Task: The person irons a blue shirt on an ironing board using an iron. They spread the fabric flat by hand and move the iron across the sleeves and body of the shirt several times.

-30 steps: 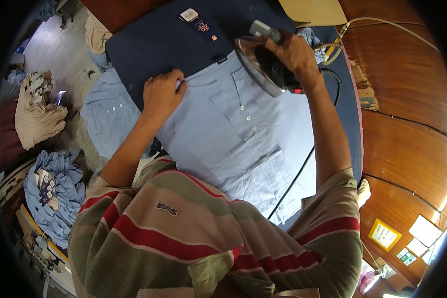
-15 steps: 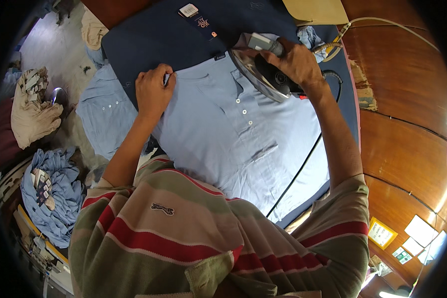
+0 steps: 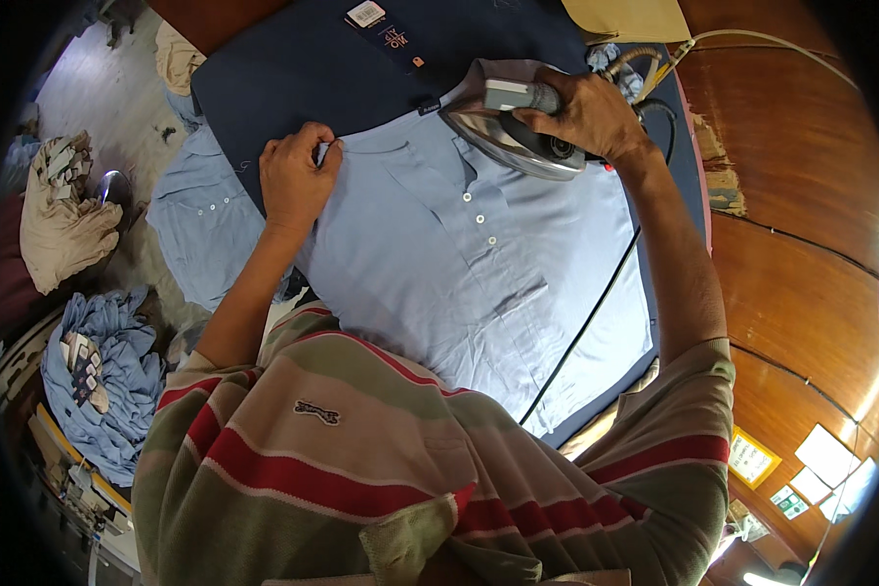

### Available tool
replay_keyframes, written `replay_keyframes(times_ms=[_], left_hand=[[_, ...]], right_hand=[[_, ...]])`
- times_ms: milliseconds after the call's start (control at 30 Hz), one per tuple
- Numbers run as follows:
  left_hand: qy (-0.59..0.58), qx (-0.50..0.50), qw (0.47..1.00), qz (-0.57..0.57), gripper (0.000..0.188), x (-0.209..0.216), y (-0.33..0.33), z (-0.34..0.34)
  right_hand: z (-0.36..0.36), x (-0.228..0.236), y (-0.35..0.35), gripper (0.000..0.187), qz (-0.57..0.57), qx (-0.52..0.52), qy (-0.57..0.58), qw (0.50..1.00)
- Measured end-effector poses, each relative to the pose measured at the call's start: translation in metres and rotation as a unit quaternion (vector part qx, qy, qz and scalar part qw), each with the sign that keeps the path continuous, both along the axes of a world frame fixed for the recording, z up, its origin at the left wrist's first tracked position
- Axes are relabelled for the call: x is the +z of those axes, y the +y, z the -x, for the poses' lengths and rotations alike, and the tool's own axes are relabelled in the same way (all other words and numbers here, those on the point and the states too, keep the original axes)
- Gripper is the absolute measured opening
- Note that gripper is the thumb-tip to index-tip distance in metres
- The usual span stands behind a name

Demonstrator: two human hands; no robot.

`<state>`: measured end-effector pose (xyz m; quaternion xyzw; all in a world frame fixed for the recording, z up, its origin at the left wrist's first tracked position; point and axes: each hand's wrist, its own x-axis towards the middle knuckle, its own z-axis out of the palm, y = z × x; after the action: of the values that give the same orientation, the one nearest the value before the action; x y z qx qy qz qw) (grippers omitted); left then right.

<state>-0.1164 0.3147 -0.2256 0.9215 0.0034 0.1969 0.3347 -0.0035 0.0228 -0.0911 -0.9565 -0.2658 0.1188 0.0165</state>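
1. While the light blue button-front cotton shirt (image 3: 459, 264) is lying spread front-up across the dark navy padded ironing board (image 3: 303, 68), the pressing is looking, to my eye, only partly done: the chest panel is lying fairly flat, but soft creases are still showing lower down near the hem and around the small chest pocket.
2. One sleeve is hanging off the board's left edge, apparently not yet pressed, so I am judging the collar, sleeves and lower part as work left.
3. The person's right hand (image 3: 581, 112) is closing firmly around the handle of a grey metal steam iron (image 3: 513, 132), which is tilting up on its edge at the shirt's collar end, its shiny soleplate showing.
4. A black power cord (image 3: 596, 303) is trailing from the iron across the shirt toward the person's striped jumper.
5. The left hand (image 3: 293, 181) is resting on the shirt's shoulder near the collar, fingers curling and pinching the fabric edge taut.
6. Heaps of pale blue and cream garments (image 3: 98, 371) are sitting on the floor to the left.
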Motion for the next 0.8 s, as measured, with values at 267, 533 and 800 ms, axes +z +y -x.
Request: replay_keyframes(times_ms=[267, 533, 800], left_hand=[[0.027, 0.004, 1.0, -0.004, 0.011, 0.0, -0.001, 0.0], [0.045, 0.009, 0.999, -0.004, 0.011, -0.004, 0.004, 0.002], [0.049, 0.009, 0.999, -0.005, 0.012, 0.001, 0.0, 0.002]], right_hand=[[-0.006, -0.006, 0.013, 0.053, -0.056, 0.078, -0.014, 0.995], [0.014, 0.006, -0.006, 0.057, -0.084, -0.039, -0.001, 0.996], [0.024, -0.015, -0.036, 0.056, -0.106, -0.213, -0.034, 0.971]])
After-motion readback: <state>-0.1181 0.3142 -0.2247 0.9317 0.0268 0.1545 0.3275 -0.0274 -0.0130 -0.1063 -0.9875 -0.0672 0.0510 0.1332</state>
